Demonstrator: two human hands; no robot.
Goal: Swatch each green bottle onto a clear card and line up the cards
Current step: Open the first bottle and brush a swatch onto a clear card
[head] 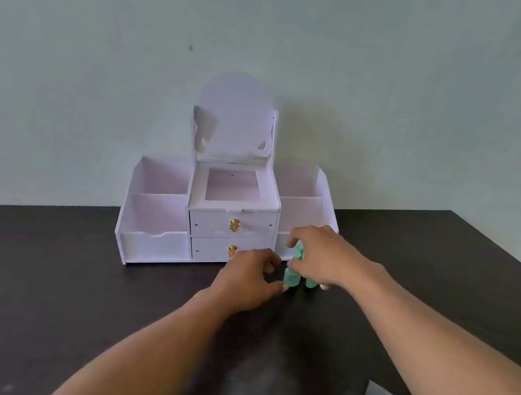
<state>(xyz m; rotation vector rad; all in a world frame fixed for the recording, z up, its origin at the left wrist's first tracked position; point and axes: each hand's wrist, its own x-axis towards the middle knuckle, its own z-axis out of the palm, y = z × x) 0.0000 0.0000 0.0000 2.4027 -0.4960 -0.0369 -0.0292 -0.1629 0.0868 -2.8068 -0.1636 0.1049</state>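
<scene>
Small green bottles [293,278] stand together on the dark table [62,284], just in front of the right end of a white organiser [158,214]. My right hand [321,257] curls over them from above and grips them; a second green bottle [310,282] shows under its palm. My left hand [251,282] reaches in from the left with its fingers bent, its fingertips touching the base of the nearest bottle. How many bottles there are is hidden by my hands. No clear cards are in view.
The white organiser has open side bins, two small drawers with gold knobs [235,225] and a round mirror [234,119] on top. It stands against the pale wall. The table's right edge [503,254] runs diagonally behind my right arm.
</scene>
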